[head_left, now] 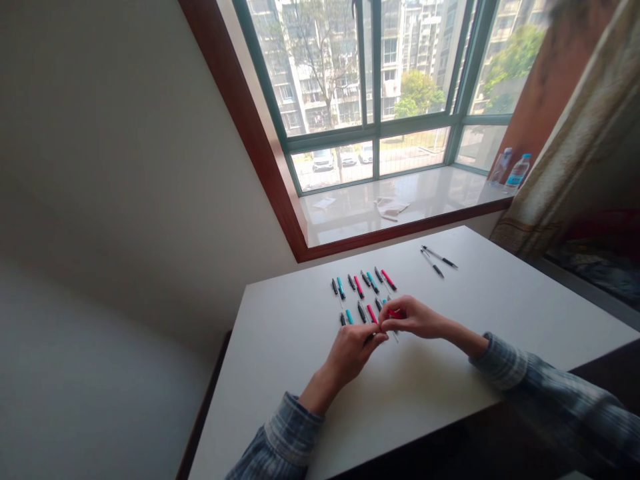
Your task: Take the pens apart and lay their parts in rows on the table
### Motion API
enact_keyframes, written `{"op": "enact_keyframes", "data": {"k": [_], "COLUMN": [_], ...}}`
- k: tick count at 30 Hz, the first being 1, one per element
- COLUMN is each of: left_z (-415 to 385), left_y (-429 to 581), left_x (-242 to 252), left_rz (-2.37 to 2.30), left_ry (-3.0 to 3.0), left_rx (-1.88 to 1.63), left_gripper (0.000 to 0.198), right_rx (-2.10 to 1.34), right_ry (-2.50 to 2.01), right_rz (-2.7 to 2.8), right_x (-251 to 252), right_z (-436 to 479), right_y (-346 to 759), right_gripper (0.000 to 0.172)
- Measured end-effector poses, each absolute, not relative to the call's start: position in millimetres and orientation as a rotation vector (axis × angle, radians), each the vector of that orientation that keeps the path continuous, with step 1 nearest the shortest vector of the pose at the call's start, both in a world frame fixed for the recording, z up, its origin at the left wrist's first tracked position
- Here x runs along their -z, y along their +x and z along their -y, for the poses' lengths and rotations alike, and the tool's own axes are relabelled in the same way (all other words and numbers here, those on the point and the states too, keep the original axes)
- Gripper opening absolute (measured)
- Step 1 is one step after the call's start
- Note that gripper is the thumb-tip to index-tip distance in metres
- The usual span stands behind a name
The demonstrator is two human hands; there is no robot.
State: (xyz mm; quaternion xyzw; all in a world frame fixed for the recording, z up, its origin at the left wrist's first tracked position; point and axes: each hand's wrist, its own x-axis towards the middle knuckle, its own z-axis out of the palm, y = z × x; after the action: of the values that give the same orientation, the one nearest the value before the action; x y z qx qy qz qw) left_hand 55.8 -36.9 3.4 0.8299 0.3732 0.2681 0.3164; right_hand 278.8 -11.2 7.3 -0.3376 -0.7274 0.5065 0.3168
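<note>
My left hand point(351, 350) is closed near the front of the pen parts, its fingertips meeting those of my right hand. Something small and dark shows at the left fingers, too hidden to name. My right hand point(413, 316) pinches with thumb and forefinger at the same spot. A red pen piece point(396, 313) shows through the gap of the right fingers; whether it is held or lies behind them, I cannot tell. Around the hands lie two rows of pen parts: black barrels point(361, 312), teal pieces point(341, 287) and red pieces point(359, 287), with thin refills between some.
Two clear pens with black grips point(439, 257) lie at the back right of the white table point(290, 347). Behind it is a window sill point(345, 220) with crumpled paper point(391, 209) and plastic bottles point(519, 171). A curtain point(565, 140) hangs at the right.
</note>
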Motion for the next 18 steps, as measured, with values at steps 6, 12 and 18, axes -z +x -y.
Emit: {"op": "enact_keyframes", "data": {"k": [6, 12, 18], "left_z": [33, 30, 27], "left_y": [55, 52, 53], "left_x": [-8, -7, -4], "left_rz": [-1.117, -1.181, -1.195], "left_ry": [2.032, 1.889, 1.859], "left_rx": [-0.897, -0.958, -0.919], "left_gripper": [0.027, 0.023, 0.021], "right_rx": [-1.089, -0.701, -0.817], "right_ry": [-1.110, -1.312, -1.227], "right_rz": [1.611, 1.811, 1.903], "right_x": [13, 33, 40], "right_z": [-21, -35, -35], "right_y": [313, 345, 343], "right_gripper": [0.048, 0.033, 0.032]}}
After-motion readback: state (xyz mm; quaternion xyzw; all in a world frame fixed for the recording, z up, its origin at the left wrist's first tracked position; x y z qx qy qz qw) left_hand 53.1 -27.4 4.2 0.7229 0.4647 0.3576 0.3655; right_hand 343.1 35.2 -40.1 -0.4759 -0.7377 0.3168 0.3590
